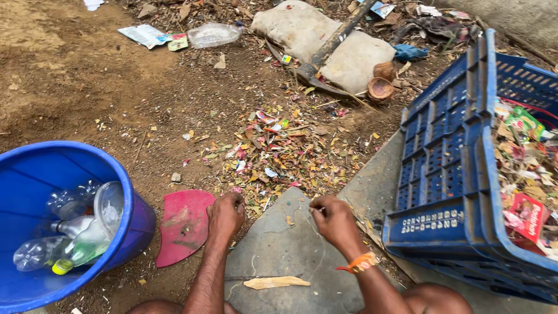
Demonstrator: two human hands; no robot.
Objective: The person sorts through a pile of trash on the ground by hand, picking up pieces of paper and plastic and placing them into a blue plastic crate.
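Note:
My left hand [225, 214] is curled shut, knuckles down at the near edge of a heap of mixed litter [279, 152] on the dirt. My right hand [332, 216], with an orange band at the wrist, is pinched on a thin pale string [318, 243] that trails down across a grey stone slab [279, 256]. A pale dry leaf strip [275, 282] lies on the slab between my forearms. A red broken plastic piece [185, 224] lies just left of my left hand.
A blue tub [131, 197] with several plastic bottles stands at the left. A blue crate [447, 192] full of paper and wrapper scraps leans at the right. Beyond the heap lie a grey sack [302, 29], a tool handle [337, 36], coconut shells [381, 87] and a flattened bottle [213, 35].

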